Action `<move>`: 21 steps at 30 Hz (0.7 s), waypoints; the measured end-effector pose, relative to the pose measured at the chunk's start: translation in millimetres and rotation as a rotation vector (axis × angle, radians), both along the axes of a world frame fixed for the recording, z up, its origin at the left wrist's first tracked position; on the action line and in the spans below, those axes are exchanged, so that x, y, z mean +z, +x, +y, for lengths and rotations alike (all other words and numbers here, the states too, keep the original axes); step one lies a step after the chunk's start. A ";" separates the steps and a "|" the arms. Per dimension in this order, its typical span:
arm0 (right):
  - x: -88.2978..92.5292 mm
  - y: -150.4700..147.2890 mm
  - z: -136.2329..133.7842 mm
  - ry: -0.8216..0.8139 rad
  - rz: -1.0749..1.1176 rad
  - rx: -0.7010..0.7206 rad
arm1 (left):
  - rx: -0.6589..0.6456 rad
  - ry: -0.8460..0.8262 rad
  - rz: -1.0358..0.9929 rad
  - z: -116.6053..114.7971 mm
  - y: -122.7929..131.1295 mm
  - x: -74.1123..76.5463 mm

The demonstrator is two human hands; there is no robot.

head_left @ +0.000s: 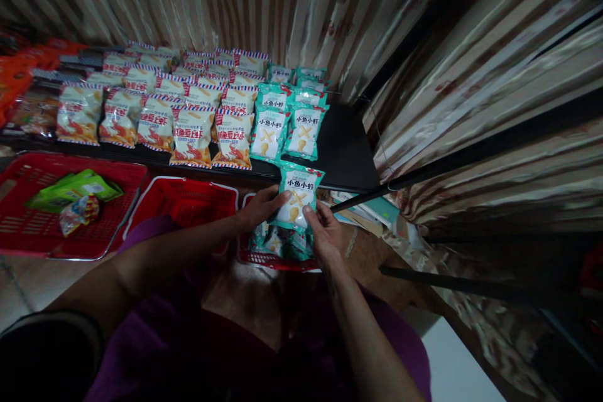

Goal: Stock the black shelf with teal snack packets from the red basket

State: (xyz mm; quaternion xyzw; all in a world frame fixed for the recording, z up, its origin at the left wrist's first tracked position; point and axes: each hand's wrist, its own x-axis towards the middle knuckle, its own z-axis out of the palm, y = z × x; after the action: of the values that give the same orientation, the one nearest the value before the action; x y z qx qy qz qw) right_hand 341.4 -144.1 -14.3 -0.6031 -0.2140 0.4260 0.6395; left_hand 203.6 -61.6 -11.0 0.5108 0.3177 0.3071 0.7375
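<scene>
Between my two hands is a teal and white snack bag, held upright with its printed front facing me. My left hand grips its left side, thumb on the front. On the right side my right hand does the same, thumb pressed near the lower edge. Below the bag, a red basket holds several more teal snack bags, partly hidden. Just beyond my hands, matching teal bags stand in rows on a black shelf.
White and orange snack bags fill the shelf further left, with brown and orange packs past them. A red basket and another red basket with green packets sit on the floor. Black poles and striped curtains border the right.
</scene>
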 end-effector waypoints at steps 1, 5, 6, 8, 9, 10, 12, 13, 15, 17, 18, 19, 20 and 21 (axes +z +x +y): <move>0.8 0.4 0.2 0.009 0.002 -0.005 | -0.025 -0.020 -0.027 -0.6 0.4 0.3; 2.7 2.0 0.4 0.022 0.026 0.001 | -0.083 -0.069 -0.073 -2.1 2.0 1.6; 2.6 2.2 0.5 0.019 0.033 0.001 | -0.080 -0.065 -0.066 -2.1 2.3 1.6; 2.4 2.1 0.7 0.010 0.039 -0.010 | -0.071 -0.048 -0.045 -1.8 2.9 0.9; 2.2 2.0 0.9 0.003 0.036 -0.022 | -0.067 -0.037 -0.035 -1.5 3.1 0.3; 2.1 1.9 1.1 -0.004 0.033 -0.038 | -0.064 -0.028 -0.027 -1.3 3.4 -0.4; 2.0 2.0 1.3 -0.019 0.024 -0.062 | -0.053 -0.015 -0.015 -0.8 3.8 -1.7; 1.9 2.2 1.2 -0.024 0.018 -0.068 | -0.049 -0.012 -0.013 -0.6 4.0 -2.1; 1.8 3.0 0.8 -0.025 0.003 -0.061 | -0.042 -0.016 -0.021 -0.3 4.3 -2.2; 1.7 4.2 0.2 -0.023 -0.014 -0.045 | -0.036 -0.016 -0.027 -0.1 4.3 -1.9; 1.7 5.0 0.1 -0.021 -0.015 -0.040 | -0.038 -0.012 -0.023 0.0 4.2 -1.8; 1.9 6.0 0.1 -0.019 -0.011 -0.036 | -0.041 -0.007 -0.012 -0.1 4.0 -1.9; 2.2 7.0 0.3 -0.019 -0.007 -0.032 | -0.048 -0.001 0.002 -0.3 3.8 -2.2; 2.7 8.1 0.6 -0.021 -0.006 -0.032 | -0.057 0.001 0.011 -0.7 3.4 -2.7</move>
State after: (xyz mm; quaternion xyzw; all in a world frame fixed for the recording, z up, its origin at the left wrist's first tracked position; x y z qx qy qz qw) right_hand 349.4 -143.6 -11.6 -0.6144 -0.2020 0.4160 0.6393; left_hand 207.1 -62.3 -13.7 0.5219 0.3069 0.2831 0.7438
